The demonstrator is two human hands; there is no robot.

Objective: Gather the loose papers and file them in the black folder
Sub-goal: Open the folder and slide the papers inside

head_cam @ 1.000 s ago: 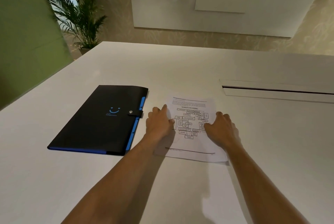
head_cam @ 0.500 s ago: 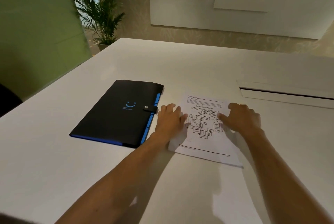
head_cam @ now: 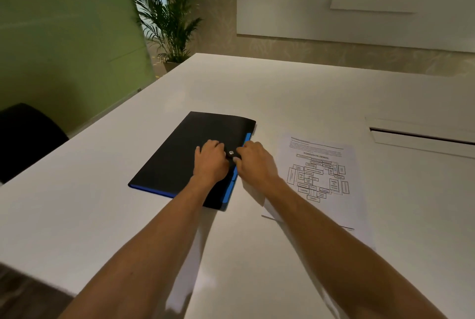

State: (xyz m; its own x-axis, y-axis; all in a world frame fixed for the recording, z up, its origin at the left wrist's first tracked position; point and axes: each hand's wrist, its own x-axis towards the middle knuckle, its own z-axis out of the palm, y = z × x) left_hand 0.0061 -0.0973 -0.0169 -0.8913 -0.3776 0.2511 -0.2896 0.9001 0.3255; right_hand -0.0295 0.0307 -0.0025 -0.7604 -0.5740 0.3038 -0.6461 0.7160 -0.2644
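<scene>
The black folder (head_cam: 185, 154) with blue edging lies closed on the white table (head_cam: 102, 215). My left hand (head_cam: 209, 161) rests flat on its cover, just left of the silver snap button (head_cam: 231, 152). My right hand (head_cam: 253, 163) is at the folder's right edge, its fingers pinching the black strap that carries the snap. The stack of papers (head_cam: 321, 177), printed with a flowchart, lies to the right of the folder with no hand on it.
A long cable slot (head_cam: 421, 137) is cut into the table at the far right. A black chair (head_cam: 25, 136) stands off the table's left edge. A potted palm (head_cam: 167, 15) and a green partition (head_cam: 64, 35) are behind.
Both hands left the papers and moved left onto the folder. The right hand now grips the snap strap, and my view has shifted left.
</scene>
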